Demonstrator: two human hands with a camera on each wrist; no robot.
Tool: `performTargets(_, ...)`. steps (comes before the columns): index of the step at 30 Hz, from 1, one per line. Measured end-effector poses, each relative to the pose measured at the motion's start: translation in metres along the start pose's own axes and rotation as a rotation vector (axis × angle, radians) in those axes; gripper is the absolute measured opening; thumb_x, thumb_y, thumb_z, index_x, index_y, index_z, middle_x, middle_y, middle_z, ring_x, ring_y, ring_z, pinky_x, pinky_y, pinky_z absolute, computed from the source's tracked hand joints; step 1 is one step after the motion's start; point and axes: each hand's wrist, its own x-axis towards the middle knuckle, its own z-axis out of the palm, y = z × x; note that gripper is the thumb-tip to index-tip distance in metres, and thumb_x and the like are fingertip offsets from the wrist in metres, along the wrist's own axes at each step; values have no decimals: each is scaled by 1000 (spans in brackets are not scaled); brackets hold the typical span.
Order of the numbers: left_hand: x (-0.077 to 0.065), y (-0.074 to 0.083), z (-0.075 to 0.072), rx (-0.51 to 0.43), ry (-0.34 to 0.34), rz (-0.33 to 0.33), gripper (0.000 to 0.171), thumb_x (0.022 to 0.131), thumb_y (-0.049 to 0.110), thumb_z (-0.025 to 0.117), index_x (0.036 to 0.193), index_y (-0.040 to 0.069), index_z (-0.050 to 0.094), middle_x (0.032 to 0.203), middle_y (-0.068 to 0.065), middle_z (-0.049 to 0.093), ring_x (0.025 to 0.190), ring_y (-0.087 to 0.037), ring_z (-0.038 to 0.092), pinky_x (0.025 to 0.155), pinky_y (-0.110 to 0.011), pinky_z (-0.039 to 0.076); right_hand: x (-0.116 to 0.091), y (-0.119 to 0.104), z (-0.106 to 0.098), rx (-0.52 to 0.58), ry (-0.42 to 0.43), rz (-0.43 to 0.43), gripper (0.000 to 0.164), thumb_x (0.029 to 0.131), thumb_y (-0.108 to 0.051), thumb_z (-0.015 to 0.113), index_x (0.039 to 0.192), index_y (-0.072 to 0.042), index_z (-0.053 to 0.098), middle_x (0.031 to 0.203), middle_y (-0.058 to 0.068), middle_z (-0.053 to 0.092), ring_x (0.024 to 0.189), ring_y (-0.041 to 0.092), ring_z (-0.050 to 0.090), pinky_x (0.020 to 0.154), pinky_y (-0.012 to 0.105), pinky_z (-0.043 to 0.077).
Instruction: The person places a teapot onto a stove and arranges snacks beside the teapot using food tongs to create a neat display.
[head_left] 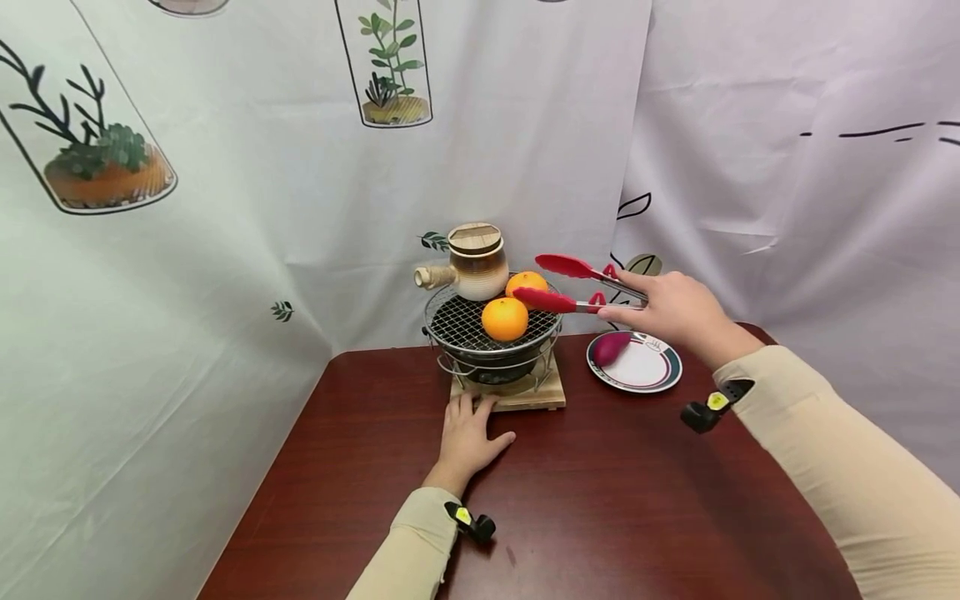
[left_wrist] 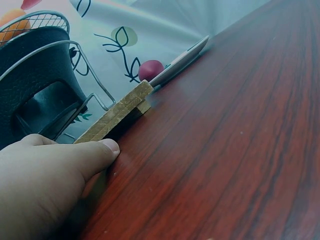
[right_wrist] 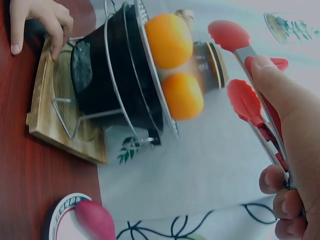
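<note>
My right hand (head_left: pixel 678 312) holds a pair of red-tipped tongs (right_wrist: pixel 248 52), pinched along the metal arms with their heads spread apart. In the head view the lower red head overlaps the rear orange (head_left: pixel 527 283). A second orange (head_left: pixel 505 320) sits in front of it on the wire rack of a black tabletop grill (head_left: pixel 480 358). Behind them on the rack stands a lidded clay pot (head_left: pixel 480 271) with a side handle. My left hand (head_left: pixel 468 437) rests its fingers at the front edge of the wooden board (head_left: pixel 525 400) beneath the grill, thumb spread out to the right.
Right of the grill, a white plate (head_left: pixel 651 367) with a dark patterned rim carries a smooth magenta, tapered object (head_left: pixel 611 348). The dark red-brown table (head_left: pixel 600 500) meets a printed white curtain (head_left: pixel 525 150) at the back and left.
</note>
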Motion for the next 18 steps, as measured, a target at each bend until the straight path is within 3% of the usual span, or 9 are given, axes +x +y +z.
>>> performTargets(4, -1, 0, -2, -10, -8, -5, 67, 81, 55, 76, 135, 21, 57, 136, -15, 43, 130, -36, 37, 112, -53, 29, -5, 11, 1, 16, 7, 32, 96, 80, -85, 51, 152, -20, 49, 108, 25, 70, 101, 41, 63, 74, 51, 50)
performTargets(10, -1, 1, -3, -15, -7, -5, 67, 80, 54, 77, 135, 20, 58, 136, -15, 44, 130, -37, 38, 112, -53, 29, -13, 28, 10, 20, 12, 68, 94, 84, -82, 52, 151, -16, 49, 111, 30, 68, 103, 43, 62, 73, 53, 50)
performTargets(18, -1, 2, -4, -23, -3, 0, 67, 81, 53, 77, 135, 20, 58, 136, -15, 44, 130, -37, 37, 112, -54, 29, -21, 54, 27, 46, 1, 145, 99, 83, -83, 50, 154, -13, 44, 129, 33, 60, 112, 47, 57, 79, 57, 48)
